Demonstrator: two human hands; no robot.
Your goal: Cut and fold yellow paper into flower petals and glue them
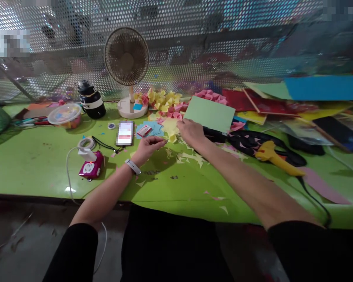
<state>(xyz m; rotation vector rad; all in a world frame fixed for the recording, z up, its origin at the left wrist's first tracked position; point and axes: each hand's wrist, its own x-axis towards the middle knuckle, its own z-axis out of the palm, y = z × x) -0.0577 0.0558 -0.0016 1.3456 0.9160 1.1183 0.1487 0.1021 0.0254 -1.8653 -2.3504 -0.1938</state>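
Note:
Both my hands reach over a lime-green table [32, 164]. My left hand [148, 148], with a white watch on the wrist, is curled with fingertips pinched together next to yellow paper pieces [170, 128]. My right hand [190, 132] lies on the same yellow paper, fingers closed on its edge. A pale green sheet of card [209, 113] lies just behind the right hand. Yellow paper scraps [191, 157] are scattered under my wrists. A heap of folded yellow and pink paper shapes [164, 102] sits beyond the hands.
A small desk fan [126, 70] stands at the back, beside a black bottle [90, 102] and a lidded plastic tub [64, 116]. A phone [125, 133], a pink power block [91, 166], a yellow glue gun [275, 157] and stacked coloured card [312, 94] lie around. A perforated metal screen [223, 43] backs the table.

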